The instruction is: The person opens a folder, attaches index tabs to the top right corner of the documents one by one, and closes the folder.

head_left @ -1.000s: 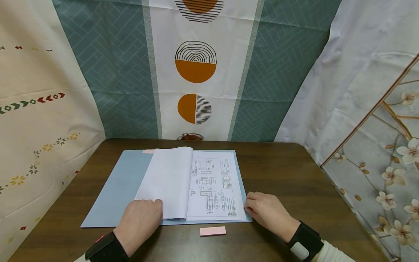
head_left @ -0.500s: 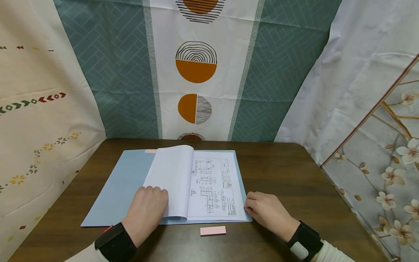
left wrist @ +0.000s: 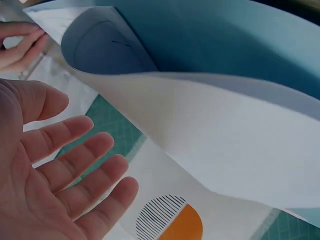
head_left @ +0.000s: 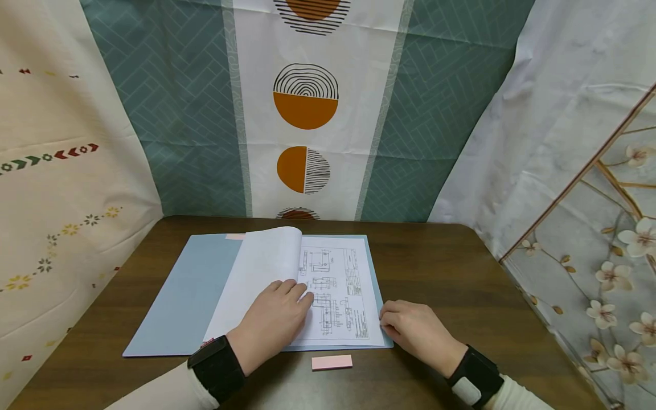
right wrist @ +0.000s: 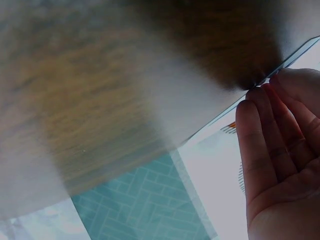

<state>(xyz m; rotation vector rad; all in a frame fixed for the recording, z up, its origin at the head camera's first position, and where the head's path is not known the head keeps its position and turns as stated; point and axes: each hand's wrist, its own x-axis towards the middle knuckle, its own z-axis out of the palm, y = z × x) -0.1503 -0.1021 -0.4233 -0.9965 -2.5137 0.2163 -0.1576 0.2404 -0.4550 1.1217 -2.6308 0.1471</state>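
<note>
A light blue folder (head_left: pixel 176 310) lies spread on the brown table with white sheets in it. One sheet (head_left: pixel 256 262) is turned over to the left and bulges up at the fold. To its right, a sheet with technical line drawings (head_left: pixel 359 319) faces up. My left hand (head_left: pixel 271 319) is over the turned sheet beside the fold, its fingers loosely extended; the left wrist view shows the palm (left wrist: pixel 65 170) with nothing in it. At the folder's lower right corner, my right hand (head_left: pixel 417 327) pinches the folder edge between thumb and fingertips.
A pink strip, like a sticky-note pad (head_left: pixel 332 363), lies in front of the folder. Another pink piece (head_left: pixel 235 236) shows at the folder's top edge. Patterned cloths (head_left: pixel 205 114) hang behind and beside the table (head_left: pixel 435 262).
My left hand has moved right and a little forward, from the turned sheet's lower left part toward the fold, and its fingers have straightened. The right hand stays at the folder's corner.
</note>
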